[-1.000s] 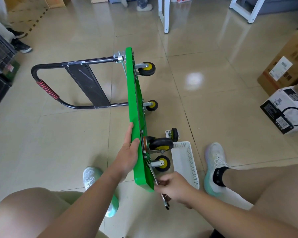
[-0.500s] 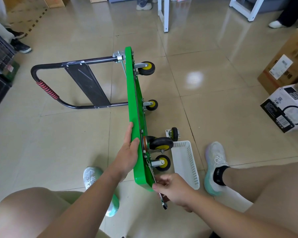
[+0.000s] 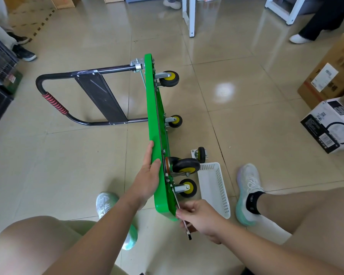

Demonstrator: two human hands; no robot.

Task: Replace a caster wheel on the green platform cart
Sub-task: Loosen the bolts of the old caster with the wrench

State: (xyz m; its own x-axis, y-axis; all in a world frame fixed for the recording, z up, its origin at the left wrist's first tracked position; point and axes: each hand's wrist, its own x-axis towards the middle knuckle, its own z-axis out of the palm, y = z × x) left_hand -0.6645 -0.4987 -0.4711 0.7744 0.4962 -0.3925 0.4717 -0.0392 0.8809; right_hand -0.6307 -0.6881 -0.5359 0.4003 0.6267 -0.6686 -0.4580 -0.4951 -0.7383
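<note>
Green cart [image 3: 154, 124] standing on its edge, left hand [image 3: 149, 175] flat against the deck, fingers straight, right hand [image 3: 199, 217] clamped round a wrench [image 3: 184, 221] below the nearest caster [image 3: 187, 187], spare wheel [image 3: 201, 154] beside the white basket [image 3: 216, 195]

The glossy beige tiled floor [image 3: 68, 165] carries the green cart [image 3: 157, 116], which stands on its long edge just left of the right hand [image 3: 199, 215], with its black handle [image 3: 54, 80] reaching further left. A white basket [image 3: 214, 187] lies just beyond that hand, and a loose wheel [image 3: 201, 154] sits just beside the basket's far end. A brown box [image 3: 330, 76] and a white box [image 3: 330, 128] sit well to the hand's right.
</note>
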